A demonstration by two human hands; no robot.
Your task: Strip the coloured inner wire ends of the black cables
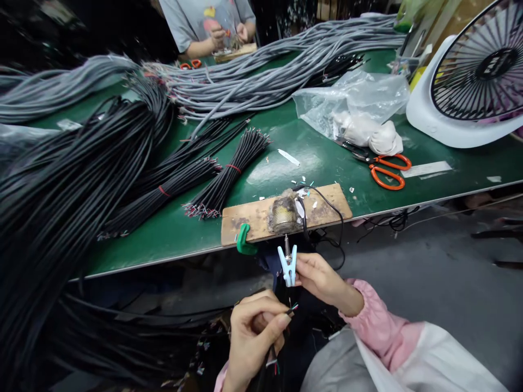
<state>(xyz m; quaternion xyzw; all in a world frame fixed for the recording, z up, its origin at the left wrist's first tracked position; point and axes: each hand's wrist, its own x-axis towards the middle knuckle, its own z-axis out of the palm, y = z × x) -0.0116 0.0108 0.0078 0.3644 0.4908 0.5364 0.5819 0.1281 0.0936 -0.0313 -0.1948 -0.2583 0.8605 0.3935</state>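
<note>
My left hand (259, 326) is closed, thumb and forefinger pinching a black cable (289, 312) whose thin coloured wires stick out at the tip. Another cable end (273, 362) with red and green wires hangs below that hand. My right hand (321, 275) has its fingers closed on a light blue clothespin (288, 265). The clothespin sits at the metal shaft (286, 242) of a small, grimy motor (285, 213). This motor is mounted on a wooden board (249, 220) at the table edge, with a green clamp (245, 240) at the board's left.
Bundles of black cables (98, 158) and grey cables (245, 81) cover the left and back of the green table (269, 163). Orange-handled scissors (386, 169), a plastic bag (351, 98) and a white fan (469, 81) are on the right. Another person (208, 27) works opposite.
</note>
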